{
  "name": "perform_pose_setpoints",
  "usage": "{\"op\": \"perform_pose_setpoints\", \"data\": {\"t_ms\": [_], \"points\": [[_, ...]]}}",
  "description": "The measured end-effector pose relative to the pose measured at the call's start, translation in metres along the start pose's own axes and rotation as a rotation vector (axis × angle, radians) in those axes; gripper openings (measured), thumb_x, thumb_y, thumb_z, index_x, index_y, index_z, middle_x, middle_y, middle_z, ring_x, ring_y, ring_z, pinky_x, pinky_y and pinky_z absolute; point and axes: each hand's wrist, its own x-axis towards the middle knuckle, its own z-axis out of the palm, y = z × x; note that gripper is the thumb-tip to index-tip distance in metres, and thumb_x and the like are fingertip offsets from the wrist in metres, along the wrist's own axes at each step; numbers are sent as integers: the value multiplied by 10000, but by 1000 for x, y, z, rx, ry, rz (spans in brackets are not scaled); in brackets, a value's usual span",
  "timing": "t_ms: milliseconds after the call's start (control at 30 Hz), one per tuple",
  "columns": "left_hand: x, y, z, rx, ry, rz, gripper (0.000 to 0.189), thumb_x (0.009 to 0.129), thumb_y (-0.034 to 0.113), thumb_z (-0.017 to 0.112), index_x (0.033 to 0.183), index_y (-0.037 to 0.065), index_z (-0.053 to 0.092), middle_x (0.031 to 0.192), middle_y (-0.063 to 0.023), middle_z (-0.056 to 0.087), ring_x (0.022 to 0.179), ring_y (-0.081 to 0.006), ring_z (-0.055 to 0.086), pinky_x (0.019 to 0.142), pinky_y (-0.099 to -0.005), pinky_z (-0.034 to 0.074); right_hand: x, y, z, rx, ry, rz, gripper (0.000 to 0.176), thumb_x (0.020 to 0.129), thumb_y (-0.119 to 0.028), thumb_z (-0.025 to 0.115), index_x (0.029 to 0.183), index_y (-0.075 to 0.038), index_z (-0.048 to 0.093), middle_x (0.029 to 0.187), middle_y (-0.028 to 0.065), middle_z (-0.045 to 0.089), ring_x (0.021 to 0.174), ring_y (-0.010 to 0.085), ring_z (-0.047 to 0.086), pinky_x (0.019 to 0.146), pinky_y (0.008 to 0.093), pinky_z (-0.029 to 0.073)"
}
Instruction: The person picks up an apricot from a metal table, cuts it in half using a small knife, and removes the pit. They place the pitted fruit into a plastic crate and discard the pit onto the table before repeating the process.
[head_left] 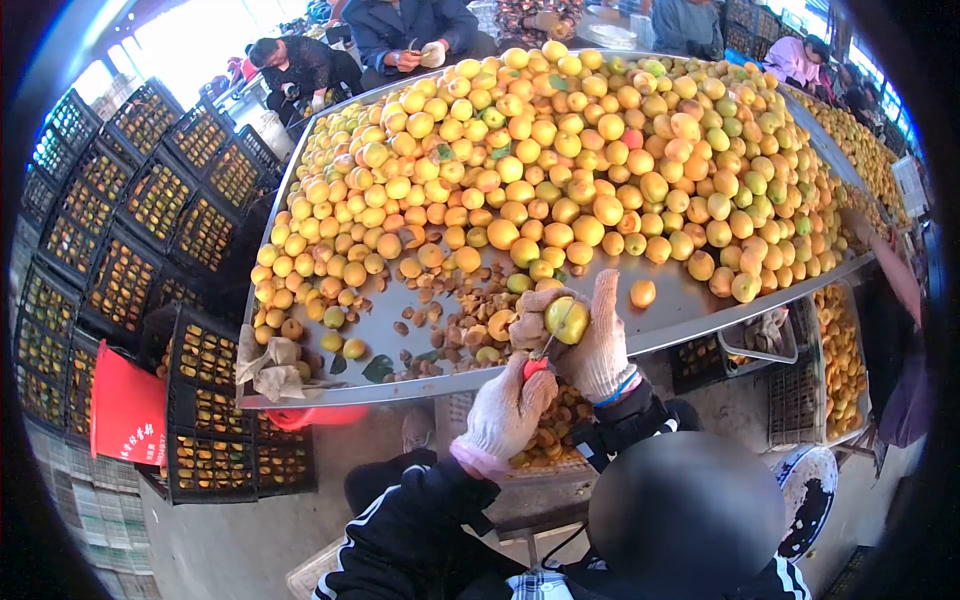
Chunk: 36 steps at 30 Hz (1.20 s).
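My left hand [502, 415], in a white knit glove, is closed around the red handle of a small knife [536, 368]. Its thin blade points up against a yellow-green apricot [569, 320]. Gripping that fruit is my right hand [600, 345], also gloved, with one finger stretched upward. Both hands are over the front edge of a metal table [655, 318]. Brown pits [470, 328] lie scattered just left of my hands, and a large heap of apricots [520, 160] covers the table beyond. Beneath my hands, partly hidden, a crate holds apricot pieces [550, 430].
Stacked black crates of fruit [210, 350] stand at left, beside a red bucket [128, 405]. A crumpled cloth [278, 368] lies on the table's left corner. At right are a white basket [765, 340] and a crate of orange halves [840, 360]. Co-workers [410, 40] sit across the table.
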Motion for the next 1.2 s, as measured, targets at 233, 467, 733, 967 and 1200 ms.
{"op": "perform_pose_setpoints", "data": {"t_ms": [233, 467, 733, 967, 1200], "points": [[0, -11, 14, -675, 7, -133, 203, 1033, 211, 505, 1018, 10, 524, 778, 4, 545, 682, -68, 482, 594, -227, 410, 7, 11, -8, 50, 57, -68, 630, 992, -577, 403, 1112, 21, 560, 975, 147, 641, 848, 279, 657, 793, 411, 557], [6, -9, 18, -623, 84, -107, 203, 1034, 216, 501, 1033, 16, 532, 786, 4, 551, 683, -77, 504, 613, -222, 422, 5, 14, -7, 5, 88, -50, 417, 1024, -406, 463, 1082, -4, 558, 1080, 164, 633, 855, 279, 670, 790, 426, 565], [5, -23, 27, -402, 44, -97, 157, 1044, 163, 457, 992, 45, 546, 764, 29, 474, 699, -66, 446, 602, -223, 394, -5, 15, -8, -340, 78, -162, 499, 1036, -427, 433, 1155, 38, 571, 962, 127, 664, 860, 225, 668, 790, 358, 555], [6, -6, -4, -1131, -226, -359, 341, 1038, 380, 472, 947, 64, 560, 771, 25, 494, 661, -71, 459, 568, -213, 375, 2, 6, -19, -573, 53, -196, 460, 1029, -418, 455, 1103, 15, 593, 848, 106, 669, 786, 197, 660, 746, 332, 548], [2, 5, 0, -790, -254, -257, 348, 1025, 388, 508, 982, 50, 580, 815, 4, 556, 657, -84, 492, 563, -232, 407, 11, 2, -7, 59, 123, -17, 693, 999, -606, 329, 1095, 34, 577, 945, 151, 662, 832, 290, 676, 771, 401, 579]]}}
